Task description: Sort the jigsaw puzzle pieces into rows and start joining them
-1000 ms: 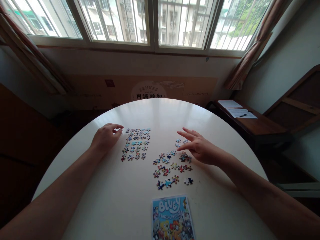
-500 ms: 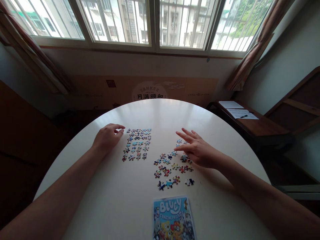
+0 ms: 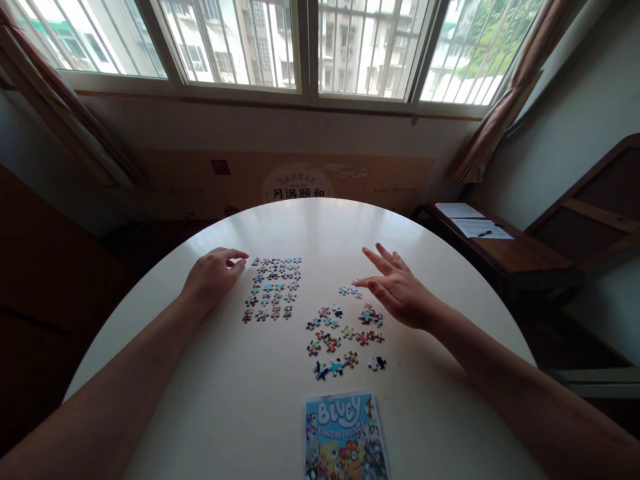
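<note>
A person sits at a round white worktop (image 3: 280, 400) below a barred window (image 3: 300, 47), both bare forearms stretched out over a jigsaw in progress. The left hand (image 3: 213, 275) rests on the worktop with its fingers loosely curled, thumb and forefinger close together; whether a piece sits between them cannot be told. Just to its right lies a sorted block of puzzle pieces (image 3: 273, 288), laid out in neat rows and mostly blue along the top. The right hand (image 3: 400, 290) is spread wide and flat, fingers fanned out and pointing left, holding nothing; its forefinger tip is just beside a small pair of loose pieces (image 3: 349, 291) at the far edge of the scattered pieces (image 3: 345, 337), which spread across the worktop's middle, between the hand and the near edge. A printed puzzle leaflet (image 3: 345, 437) with cartoon figures and the word "BLUEY" lies at the near rim of the worktop, close to the person. To the right, well apart, a dark wooden side table (image 3: 505, 257) carries sheets of paper (image 3: 473, 220) and a pen.
</note>
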`<state>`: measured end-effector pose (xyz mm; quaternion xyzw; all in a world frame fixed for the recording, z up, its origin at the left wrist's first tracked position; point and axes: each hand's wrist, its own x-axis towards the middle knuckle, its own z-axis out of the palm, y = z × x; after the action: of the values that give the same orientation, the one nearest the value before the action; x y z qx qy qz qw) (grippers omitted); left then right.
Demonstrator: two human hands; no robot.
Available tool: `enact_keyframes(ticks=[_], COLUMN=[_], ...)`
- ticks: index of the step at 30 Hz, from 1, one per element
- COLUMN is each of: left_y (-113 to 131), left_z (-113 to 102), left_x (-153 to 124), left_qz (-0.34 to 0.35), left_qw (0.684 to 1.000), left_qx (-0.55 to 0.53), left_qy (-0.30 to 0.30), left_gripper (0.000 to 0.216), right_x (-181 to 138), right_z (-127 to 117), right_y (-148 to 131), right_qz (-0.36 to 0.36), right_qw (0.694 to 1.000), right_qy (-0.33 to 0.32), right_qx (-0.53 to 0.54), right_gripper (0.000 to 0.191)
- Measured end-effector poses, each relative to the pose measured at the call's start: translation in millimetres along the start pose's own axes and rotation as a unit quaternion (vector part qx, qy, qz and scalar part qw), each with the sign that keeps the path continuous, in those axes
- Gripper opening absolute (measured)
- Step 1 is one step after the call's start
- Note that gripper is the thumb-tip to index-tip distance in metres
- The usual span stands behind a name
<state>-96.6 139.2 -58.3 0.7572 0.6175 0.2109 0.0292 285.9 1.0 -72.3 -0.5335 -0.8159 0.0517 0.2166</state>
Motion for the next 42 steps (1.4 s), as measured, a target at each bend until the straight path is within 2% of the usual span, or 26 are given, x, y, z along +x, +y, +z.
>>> enact_keyframes(ticks=[6, 14, 23, 28, 30, 35, 42], left_y=[-1.9, -4.3, -0.4, 0.8, 0.8, -0.5, 0.8], left_z=[1.6, 3.7, -0.9, -3.2, -4.0, -3.8, -2.4], left_x=[1.0, 2.1, 1.0, 0.7, 0.6, 0.8, 1.1], left_qz=[0.008, 0.004, -0.008, -0.012, -0.013, -0.012, -0.018], left_qw=[1.0, 1.0, 1.0, 1.0, 1.0, 1.0, 0.999], left_qx=[0.002, 0.001, 0.002, -0.002, -0.005, -0.004, 0.006], left_qy=[-0.004, 0.0, -0.017, -0.014, -0.012, -0.012, -0.026], left_gripper=[0.046, 0.042, 0.046, 0.043, 0.042, 0.042, 0.047], right_x=[-2.0, -0.5, -0.5, -3.4, -5.7, -8.6, -5.0], right_z=[-25.6, -26.5, -19.9, -28.5, -34.3, -43.6, -47.4], right_y=[4.5, 6.1, 11.8, 4.7, 1.5, -2.0, -6.0], right_qz=[-0.027, -0.017, 0.021, -0.03, -0.044, -0.049, -0.054], right_qw=[0.995, 0.989, 0.995, 0.999, 0.998, 0.99, 0.98], right_qy=[-0.071, -0.132, -0.094, -0.02, -0.019, -0.106, -0.18], right_qx=[0.058, 0.064, 0.018, 0.035, 0.045, 0.074, 0.068], right_gripper=[0.057, 0.058, 0.058, 0.055, 0.054, 0.05, 0.045])
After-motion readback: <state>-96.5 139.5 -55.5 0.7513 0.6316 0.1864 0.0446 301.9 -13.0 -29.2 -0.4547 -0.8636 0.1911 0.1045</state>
